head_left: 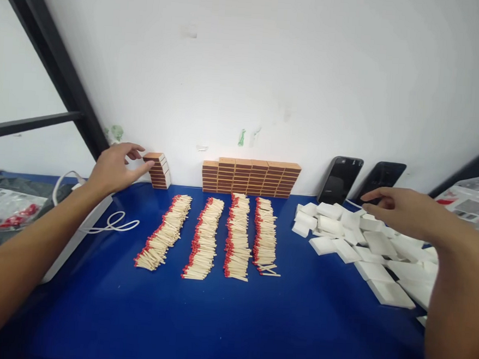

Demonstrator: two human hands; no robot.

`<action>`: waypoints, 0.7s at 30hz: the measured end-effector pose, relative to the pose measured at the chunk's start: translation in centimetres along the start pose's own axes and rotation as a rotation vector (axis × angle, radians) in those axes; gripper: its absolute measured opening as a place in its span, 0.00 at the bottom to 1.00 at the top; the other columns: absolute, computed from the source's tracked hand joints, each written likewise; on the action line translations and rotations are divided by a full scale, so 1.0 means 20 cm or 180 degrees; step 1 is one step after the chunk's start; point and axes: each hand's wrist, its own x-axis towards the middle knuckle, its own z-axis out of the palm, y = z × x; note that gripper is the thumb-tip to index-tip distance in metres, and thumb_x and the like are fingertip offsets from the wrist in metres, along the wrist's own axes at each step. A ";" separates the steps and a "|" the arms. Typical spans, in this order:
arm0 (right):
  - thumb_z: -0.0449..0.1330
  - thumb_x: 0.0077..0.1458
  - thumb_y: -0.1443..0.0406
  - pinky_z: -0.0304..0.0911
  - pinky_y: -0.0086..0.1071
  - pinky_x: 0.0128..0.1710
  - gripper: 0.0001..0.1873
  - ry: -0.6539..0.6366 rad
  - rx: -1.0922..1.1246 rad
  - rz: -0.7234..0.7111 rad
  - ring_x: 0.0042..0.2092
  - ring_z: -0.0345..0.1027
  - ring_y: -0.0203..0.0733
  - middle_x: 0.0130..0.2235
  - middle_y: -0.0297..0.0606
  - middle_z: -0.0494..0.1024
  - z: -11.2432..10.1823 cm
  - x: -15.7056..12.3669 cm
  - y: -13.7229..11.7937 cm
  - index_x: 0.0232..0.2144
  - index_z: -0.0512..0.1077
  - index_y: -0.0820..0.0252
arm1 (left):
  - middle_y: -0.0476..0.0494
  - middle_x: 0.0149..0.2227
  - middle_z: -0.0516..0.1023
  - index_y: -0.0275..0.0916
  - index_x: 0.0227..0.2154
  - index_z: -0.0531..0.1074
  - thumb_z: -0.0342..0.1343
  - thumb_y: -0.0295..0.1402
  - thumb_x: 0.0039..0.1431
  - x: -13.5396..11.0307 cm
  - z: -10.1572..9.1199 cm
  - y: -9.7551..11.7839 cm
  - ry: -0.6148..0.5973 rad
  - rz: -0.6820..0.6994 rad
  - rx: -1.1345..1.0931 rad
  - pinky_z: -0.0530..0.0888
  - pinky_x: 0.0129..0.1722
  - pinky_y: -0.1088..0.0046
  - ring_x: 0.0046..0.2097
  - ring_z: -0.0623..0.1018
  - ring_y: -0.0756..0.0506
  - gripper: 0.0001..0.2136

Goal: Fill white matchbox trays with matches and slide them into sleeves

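At the left, my left hand [119, 165] has its thumb and fingers apart beside a short stack of matchboxes [161, 171]; the thumb lies in front of the stack's upper part. White inner trays show at the side of those boxes. My right hand [401, 210] is over a heap of white matchbox trays [351, 228] at the right, its thumb and index finger pinched at the end of a thin white tray edge [353, 204]. Between the hands, several rows of red-headed matches [202, 240] lie on the blue table [221, 326].
A longer wall of stacked matchboxes [250, 177] stands against the white wall. Two dark phones [341, 178] lean there, behind the trays. A white cable [115, 224] and a plastic bag with red pieces [17, 216] lie left; clear packaging [471, 201] is far right.
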 end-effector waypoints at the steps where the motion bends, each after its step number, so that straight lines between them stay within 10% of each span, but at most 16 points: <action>1: 0.60 0.53 0.54 0.66 0.39 0.27 0.16 -0.0143 0.0030 0.0109 0.30 0.77 0.50 0.29 0.36 0.81 -0.01 -0.01 -0.03 0.39 0.80 0.54 | 0.41 0.48 0.80 0.36 0.52 0.77 0.70 0.47 0.50 -0.01 0.01 -0.02 -0.0099 0.0207 0.0211 0.69 0.59 0.58 0.52 0.75 0.38 0.29; 7: 0.60 0.57 0.53 0.66 0.40 0.33 0.15 -0.0462 0.0179 0.0331 0.35 0.76 0.51 0.32 0.38 0.82 -0.04 -0.03 -0.17 0.39 0.79 0.55 | 0.24 0.68 0.64 0.37 0.67 0.62 0.67 0.57 0.54 0.01 0.11 -0.09 -0.0417 0.1478 0.1862 0.62 0.65 0.46 0.66 0.65 0.23 0.44; 21: 0.58 0.56 0.51 0.64 0.40 0.33 0.17 -0.0321 0.0294 0.0234 0.34 0.75 0.50 0.31 0.38 0.81 -0.03 -0.04 -0.21 0.36 0.79 0.55 | 0.22 0.62 0.69 0.34 0.67 0.61 0.62 0.46 0.63 0.07 0.14 -0.15 -0.0323 0.1696 0.2238 0.66 0.59 0.49 0.61 0.69 0.24 0.35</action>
